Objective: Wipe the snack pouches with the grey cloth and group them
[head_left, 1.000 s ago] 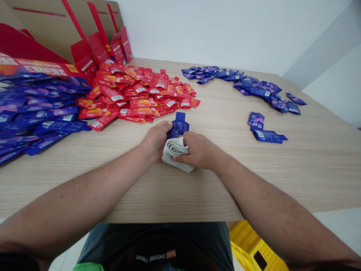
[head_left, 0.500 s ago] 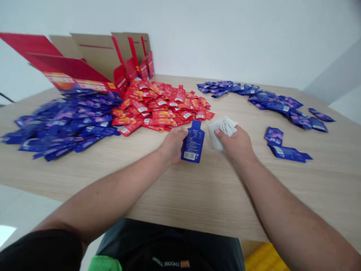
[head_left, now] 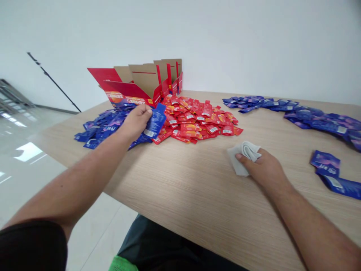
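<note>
My left hand (head_left: 137, 121) pinches a blue sachet (head_left: 155, 121) by its side edge, with a barcode at its lower end. It is over the right part of a heap of blue sachets (head_left: 98, 130), which my arm partly hides. Just beyond it spreads a heap of red sachets (head_left: 194, 120). Above the tabletop, my right hand (head_left: 263, 165) is closed on a folded white cloth (head_left: 239, 162), thumb on top. Two more blue sachets (head_left: 325, 163) lie to the right of that hand, partly overlapping.
Open red cardboard boxes (head_left: 135, 90) stand at the back left of the wooden table (head_left: 180, 180). A row of blue sachets (head_left: 307, 114) runs along the back right. A thin black pole (head_left: 53, 81) leans near the wall at left.
My left hand has carried the blue sachet leftward, away from the cloth to the blue heap. My right hand still holds the cloth. The view has turned to the left.
</note>
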The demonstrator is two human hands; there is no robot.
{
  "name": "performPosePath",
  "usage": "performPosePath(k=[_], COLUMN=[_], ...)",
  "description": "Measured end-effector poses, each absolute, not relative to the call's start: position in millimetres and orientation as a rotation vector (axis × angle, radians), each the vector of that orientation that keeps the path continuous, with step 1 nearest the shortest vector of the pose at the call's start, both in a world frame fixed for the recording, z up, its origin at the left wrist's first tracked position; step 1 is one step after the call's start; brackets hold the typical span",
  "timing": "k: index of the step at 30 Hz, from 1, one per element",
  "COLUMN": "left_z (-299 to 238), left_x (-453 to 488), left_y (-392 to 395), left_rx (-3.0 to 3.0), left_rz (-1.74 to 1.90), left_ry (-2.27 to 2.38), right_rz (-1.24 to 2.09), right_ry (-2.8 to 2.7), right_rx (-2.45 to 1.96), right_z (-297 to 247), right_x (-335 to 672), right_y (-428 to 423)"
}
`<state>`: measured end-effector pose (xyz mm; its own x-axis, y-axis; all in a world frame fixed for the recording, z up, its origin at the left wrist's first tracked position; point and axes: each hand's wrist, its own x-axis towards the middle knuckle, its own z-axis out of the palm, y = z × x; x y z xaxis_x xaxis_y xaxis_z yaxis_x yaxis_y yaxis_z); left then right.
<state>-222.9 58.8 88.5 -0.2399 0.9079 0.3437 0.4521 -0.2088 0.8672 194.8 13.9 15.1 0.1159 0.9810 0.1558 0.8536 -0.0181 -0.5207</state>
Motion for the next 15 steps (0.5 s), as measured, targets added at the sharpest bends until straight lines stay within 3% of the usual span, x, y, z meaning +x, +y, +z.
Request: performPosePath(k=[4,7,11,15], left_z=[120,119,86,62], left_x=[-291,-327,-348,-349], left_y=[70,76,75,65], left_rx=[2.118,2.368,2.493,2.572], left_rz=[1.409,1.151,0.501,0.189], left_ry=[2.242,2.513,2.531,2.387], right_rz=[0.353,0.366,0.348,0.366], right_ry=[-1.790,-1.825,-1.819,-1.827], right_rx=[-1.945,-1.934,-1.956,-1.967], right_z=[12,11,11,11], right_x=[195,196,199,199], right_y=[16,17,19,18])
